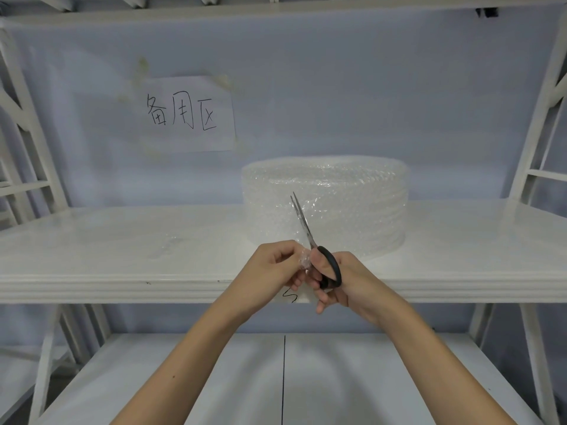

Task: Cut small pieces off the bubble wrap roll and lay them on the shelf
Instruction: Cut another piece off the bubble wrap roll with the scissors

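Note:
A wide bubble wrap roll [337, 197] stands on the white shelf [122, 240], right of centre. My right hand [340, 280] grips black-handled scissors [310, 237], whose blades are nearly together and point up in front of the roll. My left hand [273, 268] pinches a small bubble wrap piece [304, 261] right beside the scissor handles, above the shelf's front edge. Another small clear bubble wrap scrap [165, 243] lies flat on the shelf to the left.
A paper sign [187, 113] with handwritten characters is taped to the back wall. White rack uprights [27, 124] stand at both sides. A lower shelf [337, 378] with a dark seam line lies beneath my arms.

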### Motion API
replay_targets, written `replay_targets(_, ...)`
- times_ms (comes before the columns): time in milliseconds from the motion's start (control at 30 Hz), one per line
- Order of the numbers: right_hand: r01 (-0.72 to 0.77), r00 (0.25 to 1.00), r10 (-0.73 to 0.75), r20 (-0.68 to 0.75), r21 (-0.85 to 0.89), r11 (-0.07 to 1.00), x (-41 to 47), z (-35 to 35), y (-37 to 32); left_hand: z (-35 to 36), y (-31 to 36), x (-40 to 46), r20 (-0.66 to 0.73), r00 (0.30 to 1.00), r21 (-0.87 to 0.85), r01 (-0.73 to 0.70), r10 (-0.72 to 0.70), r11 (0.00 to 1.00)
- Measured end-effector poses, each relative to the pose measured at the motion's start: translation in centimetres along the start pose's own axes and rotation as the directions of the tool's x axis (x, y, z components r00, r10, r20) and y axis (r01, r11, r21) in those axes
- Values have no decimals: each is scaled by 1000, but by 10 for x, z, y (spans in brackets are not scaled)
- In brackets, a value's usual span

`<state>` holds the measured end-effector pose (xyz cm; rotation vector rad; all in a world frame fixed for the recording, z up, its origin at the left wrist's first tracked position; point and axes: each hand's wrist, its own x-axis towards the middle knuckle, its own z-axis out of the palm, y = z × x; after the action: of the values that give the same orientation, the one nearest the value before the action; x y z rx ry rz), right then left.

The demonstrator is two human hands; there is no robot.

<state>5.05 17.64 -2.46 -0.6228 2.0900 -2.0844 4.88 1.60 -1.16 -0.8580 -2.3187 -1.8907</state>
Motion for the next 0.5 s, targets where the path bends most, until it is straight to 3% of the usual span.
replay_targets(500,-5,999,3,-35,-62,998,10,5,-20,-6,-3,-3,-28,999,25,22,-22,999)
